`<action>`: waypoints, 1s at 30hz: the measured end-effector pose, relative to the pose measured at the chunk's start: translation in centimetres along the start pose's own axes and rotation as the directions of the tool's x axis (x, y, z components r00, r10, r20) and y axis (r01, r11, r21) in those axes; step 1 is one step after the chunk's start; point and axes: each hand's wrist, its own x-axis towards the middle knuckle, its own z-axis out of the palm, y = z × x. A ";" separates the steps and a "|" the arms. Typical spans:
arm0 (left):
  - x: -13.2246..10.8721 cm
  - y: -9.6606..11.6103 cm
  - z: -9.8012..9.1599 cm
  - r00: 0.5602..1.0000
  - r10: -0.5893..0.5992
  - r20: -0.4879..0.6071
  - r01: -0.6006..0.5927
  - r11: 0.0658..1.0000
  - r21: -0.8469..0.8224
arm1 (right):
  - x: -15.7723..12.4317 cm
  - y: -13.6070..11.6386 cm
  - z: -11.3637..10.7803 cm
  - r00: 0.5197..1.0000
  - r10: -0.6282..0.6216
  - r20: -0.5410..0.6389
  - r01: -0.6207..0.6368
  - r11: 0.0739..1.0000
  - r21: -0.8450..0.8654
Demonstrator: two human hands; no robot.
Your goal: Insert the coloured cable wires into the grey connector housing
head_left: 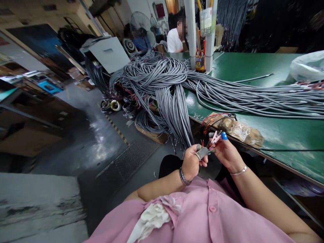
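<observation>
My left hand (191, 161), with a dark bracelet at the wrist, is closed around a grey cable end (202, 153) from which thin red and coloured wires (210, 148) fan out. To its right, my right hand (227, 153) pinches at the wires, with a pale pink clip (215, 137) between its fingers. A blue cover (224, 136) sits on one fingertip of that hand. Just beyond the hands, a wooden block (244, 132) wrapped in clear tape lies at the table edge, with red and black wires at its left end.
A large heap of grey cables (157, 72) hangs over the corner of the green table (278, 131); more cables run right. A white post (191, 37) stands on the table. Behind it sits a person in white (174, 40). A plastic bag (308, 65) lies far right.
</observation>
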 end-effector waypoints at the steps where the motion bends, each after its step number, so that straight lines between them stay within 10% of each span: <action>1: 0.1 0.0 0.1 1.000 0.005 -0.002 -0.005 1.000 -0.002 | 0.0 0.0 0.1 1.000 -0.022 -0.021 0.021 0.999 -0.027; 18: 0.9 -0.1 1.1 0.999 -0.028 -0.020 0.029 0.997 0.069 | 1.0 0.8 0.5 0.987 -0.021 -0.162 0.039 0.993 0.110; 30: -0.1 0.2 0.1 0.999 -0.034 -0.003 0.035 0.999 0.031 | 0.4 0.0 0.0 0.998 0.004 -0.059 -0.001 0.998 0.056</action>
